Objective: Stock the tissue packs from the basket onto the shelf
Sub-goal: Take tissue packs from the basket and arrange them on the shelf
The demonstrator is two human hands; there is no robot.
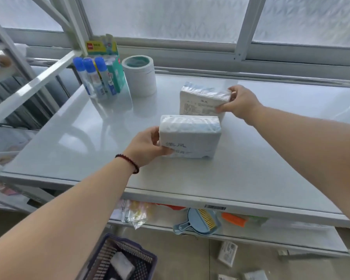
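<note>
**Two tissue packs set on a white shelf**

Frosted windows backed a glossy white metal shelf (240, 174). On it stood two soft, plastic-wrapped white tissue packs. The left hand (148, 147) pinched the near tissue pack (190, 136) by its left end; the right hand (240, 103) gripped the far tissue pack (202, 102) by its right end. They looked light, squashy and slick-wrapped, best held at the short ends. Below, a dark plastic basket (119, 259) was cut off, so its remaining contents were unclear.
</note>
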